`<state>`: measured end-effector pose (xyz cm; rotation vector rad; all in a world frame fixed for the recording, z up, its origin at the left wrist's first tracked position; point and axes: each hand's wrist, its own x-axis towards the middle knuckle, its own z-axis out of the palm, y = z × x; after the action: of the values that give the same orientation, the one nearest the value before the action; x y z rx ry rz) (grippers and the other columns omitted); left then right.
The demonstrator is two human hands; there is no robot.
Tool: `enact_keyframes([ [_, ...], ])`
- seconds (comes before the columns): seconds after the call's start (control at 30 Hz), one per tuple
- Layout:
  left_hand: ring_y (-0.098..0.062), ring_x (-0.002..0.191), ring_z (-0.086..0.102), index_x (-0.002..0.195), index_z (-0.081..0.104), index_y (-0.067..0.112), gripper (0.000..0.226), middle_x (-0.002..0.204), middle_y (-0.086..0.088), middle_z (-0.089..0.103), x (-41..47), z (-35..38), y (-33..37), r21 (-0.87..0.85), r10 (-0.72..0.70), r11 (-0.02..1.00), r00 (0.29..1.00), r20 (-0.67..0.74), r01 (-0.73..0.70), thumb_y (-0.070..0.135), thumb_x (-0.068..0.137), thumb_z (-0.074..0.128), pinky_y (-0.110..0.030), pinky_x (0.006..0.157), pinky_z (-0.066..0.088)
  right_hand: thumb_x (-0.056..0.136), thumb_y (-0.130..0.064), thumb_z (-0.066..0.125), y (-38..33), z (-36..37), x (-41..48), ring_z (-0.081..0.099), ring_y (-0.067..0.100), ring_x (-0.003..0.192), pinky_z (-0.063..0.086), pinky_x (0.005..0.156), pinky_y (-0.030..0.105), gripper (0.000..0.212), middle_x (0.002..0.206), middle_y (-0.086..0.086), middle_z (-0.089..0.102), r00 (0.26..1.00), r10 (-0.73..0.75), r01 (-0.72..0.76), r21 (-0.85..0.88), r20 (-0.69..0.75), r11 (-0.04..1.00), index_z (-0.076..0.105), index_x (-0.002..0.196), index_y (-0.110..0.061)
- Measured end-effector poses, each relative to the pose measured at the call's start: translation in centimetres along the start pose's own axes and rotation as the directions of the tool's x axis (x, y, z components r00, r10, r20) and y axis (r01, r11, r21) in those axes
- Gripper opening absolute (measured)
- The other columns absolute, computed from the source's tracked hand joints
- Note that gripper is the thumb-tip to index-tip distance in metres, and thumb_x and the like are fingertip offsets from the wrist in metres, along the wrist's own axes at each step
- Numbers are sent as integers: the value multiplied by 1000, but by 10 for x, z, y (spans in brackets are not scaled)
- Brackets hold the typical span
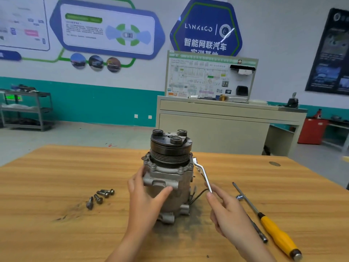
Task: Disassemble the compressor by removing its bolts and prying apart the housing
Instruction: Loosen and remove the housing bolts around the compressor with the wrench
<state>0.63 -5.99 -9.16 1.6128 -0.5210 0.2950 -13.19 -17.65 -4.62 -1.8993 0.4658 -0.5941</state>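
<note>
We see a dull silver-grey compressor (168,178) capped by a black grooved pulley (170,148), a bright silver wrench (203,173), dark grey bolts (102,195) and a yellow-handled screwdriver (277,233) on a table (56,176) of orange-brown wood grain, before a teal wall band (94,103).

The grey cast-metal compressor (170,178) stands upright on the wooden table (56,176), with its black grooved pulley on top. A slim silver wrench (203,174) slants beside its right side, head at the upper flange. Several loose dark bolts (100,196) lie clustered to its left. A yellow-handled screwdriver (273,229) lies to its right.
</note>
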Motion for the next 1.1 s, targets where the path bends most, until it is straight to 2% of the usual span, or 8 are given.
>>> enact_keyframes([
  [0.13,-2,110,41,139,30,30,78,121,10,38,11,-4,-2,-59,-5,998,996,-88,0,32,74,75,-23,92,32,96,-29,45,6,-10,-2,36,-8,48,28,49,9,28,43,-25,39,998,-53,57,-150,31,987,47,121,-40],
  [0.3,0,119,34,140,34,21,57,130,10,34,25,1,-6,-32,75,996,995,-62,-77,33,89,57,-25,100,29,96,-30,42,1,-22,1,45,-10,45,30,49,9,36,39,-28,43,993,-103,118,-298,64,947,45,132,-36],
  [0.43,-6,117,41,130,46,16,35,123,6,46,29,2,-20,-9,148,989,986,-73,-149,22,95,46,-27,97,32,97,-31,41,-5,-27,4,44,1,48,38,56,19,38,43,-20,47,985,-153,170,-349,76,922,38,128,-51],
  [0.5,-8,116,43,131,47,15,35,122,8,47,29,2,-25,-21,141,990,988,-70,-143,22,97,44,-27,95,33,97,-29,41,-8,-29,8,44,-6,53,38,60,7,41,49,-24,41,982,-174,190,-372,77,908,35,132,-50],
  [0.87,11,114,38,137,42,19,45,127,14,44,17,-3,-20,-20,141,990,989,-42,-142,33,94,43,-16,99,30,97,-29,41,-22,-34,19,43,-18,49,35,54,3,45,44,-40,43,970,-168,242,-592,178,769,28,125,-61],
  [0.97,22,110,35,137,42,17,42,126,15,42,18,-4,-24,11,146,989,989,-38,-146,24,96,46,5,89,24,96,-34,41,-28,-39,22,54,-8,65,42,63,10,44,71,-25,61,964,-191,264,-682,183,682,30,130,-60],
  [1.03,19,110,36,137,42,16,42,127,14,43,20,-5,-24,27,154,988,987,-40,-153,23,96,46,7,87,23,97,-37,36,-39,-41,24,60,8,92,50,80,29,45,108,-13,65,957,-188,291,-782,223,552,24,132,-61],
  [1.1,20,109,37,135,43,18,41,126,14,44,20,-6,-24,32,164,986,986,-29,-163,23,95,47,6,87,25,97,-37,33,-53,-44,30,56,15,104,49,82,33,44,122,-11,60,948,-167,317,-850,271,422,22,136,-56],
])
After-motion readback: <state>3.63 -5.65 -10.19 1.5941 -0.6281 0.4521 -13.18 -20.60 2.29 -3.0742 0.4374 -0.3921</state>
